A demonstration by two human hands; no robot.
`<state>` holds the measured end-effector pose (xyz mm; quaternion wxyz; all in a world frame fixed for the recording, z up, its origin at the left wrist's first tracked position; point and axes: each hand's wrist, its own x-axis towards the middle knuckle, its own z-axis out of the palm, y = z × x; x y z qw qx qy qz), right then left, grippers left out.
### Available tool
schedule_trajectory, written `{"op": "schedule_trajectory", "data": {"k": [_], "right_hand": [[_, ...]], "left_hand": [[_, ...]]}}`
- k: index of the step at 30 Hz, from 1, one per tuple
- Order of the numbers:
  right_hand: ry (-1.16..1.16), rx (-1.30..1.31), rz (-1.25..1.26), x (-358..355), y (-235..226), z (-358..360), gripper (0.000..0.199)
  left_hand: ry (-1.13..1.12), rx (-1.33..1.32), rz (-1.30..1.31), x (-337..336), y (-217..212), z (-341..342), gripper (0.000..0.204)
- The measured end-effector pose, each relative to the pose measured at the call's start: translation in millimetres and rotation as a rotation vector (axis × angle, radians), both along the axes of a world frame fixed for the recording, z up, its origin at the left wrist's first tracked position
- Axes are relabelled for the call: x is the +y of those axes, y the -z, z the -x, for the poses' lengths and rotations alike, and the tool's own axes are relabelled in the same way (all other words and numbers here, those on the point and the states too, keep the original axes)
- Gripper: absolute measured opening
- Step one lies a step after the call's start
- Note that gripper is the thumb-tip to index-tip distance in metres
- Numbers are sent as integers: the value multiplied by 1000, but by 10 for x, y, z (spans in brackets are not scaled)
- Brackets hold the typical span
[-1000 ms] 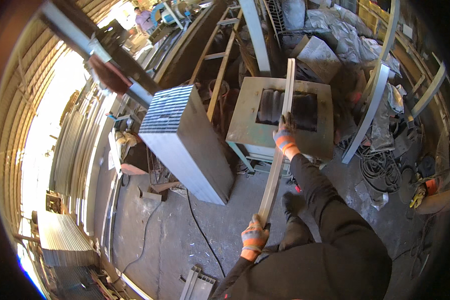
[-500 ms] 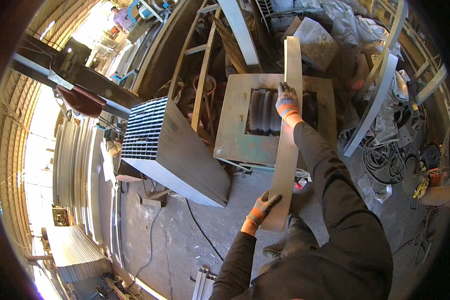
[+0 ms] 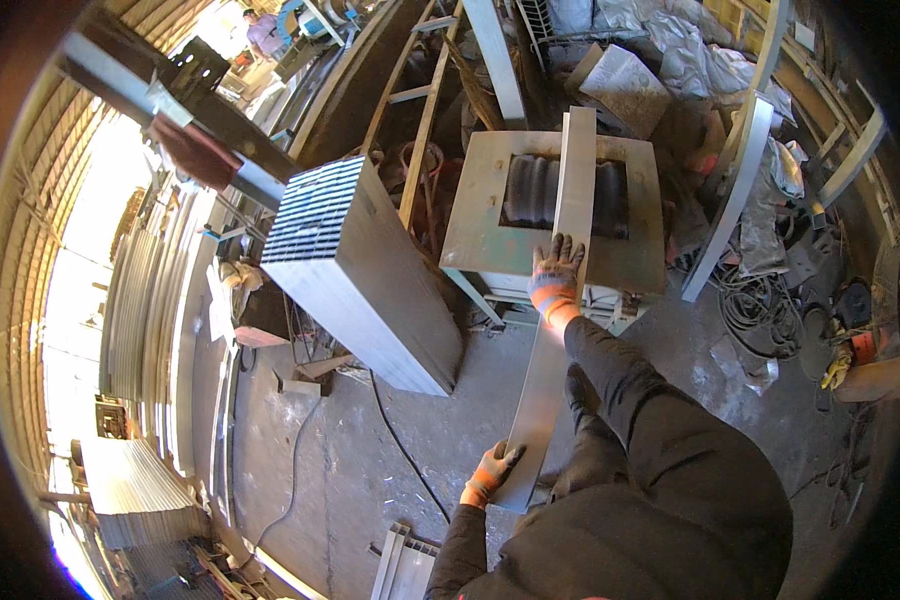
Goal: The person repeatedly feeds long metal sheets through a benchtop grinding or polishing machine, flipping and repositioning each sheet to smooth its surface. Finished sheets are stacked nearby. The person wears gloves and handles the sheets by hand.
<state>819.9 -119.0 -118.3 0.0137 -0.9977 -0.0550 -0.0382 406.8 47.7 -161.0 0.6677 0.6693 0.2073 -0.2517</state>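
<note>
floor (image 3: 355,490): grey, flecked | ribbed wall (image 3: 20,310): tan, far left | opening (image 3: 78,270): glaring daylight beside ribbed wall

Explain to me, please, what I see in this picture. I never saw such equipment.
This is a person, not a robot, wearing a head camera that looks down; its fisheye lens bends straight edges. The left hand and the right hand, both gloved, are the person's own. The left grips the near end of a long metal bar; the right lies open on it, farther along. The bar's far part extends over the dark opening of a box-shaped metal stand. Left of it is a stack of metal tubes.
</note>
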Motion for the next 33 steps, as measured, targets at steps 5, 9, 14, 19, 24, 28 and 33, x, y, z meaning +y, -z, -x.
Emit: {"op": "schedule_trajectory", "data": {"k": [5,9,14,19,24,28,33], "right_hand": [[-2,91,-30,302,-17,1461,59],[-36,165,-1,502,-100,2456,66],[-47,363,27,695,-275,3316,82],[37,180,-376,706,-222,3263,115],[156,-44,-945,407,151,2156,107],[-66,-180,-1449,-248,315,1212,100],[31,-129,-1169,-743,543,78,91]], "left_hand": [[-33,-9,-2,217,58,1534,53],[73,38,-7,457,-101,2484,52],[-19,29,-17,594,-230,3335,54],[78,-181,-861,345,-591,3350,64],[105,-430,-1042,68,-1012,2457,58],[-194,-356,-339,186,-958,1600,65],[-66,93,-241,-259,-700,268,72]]}}
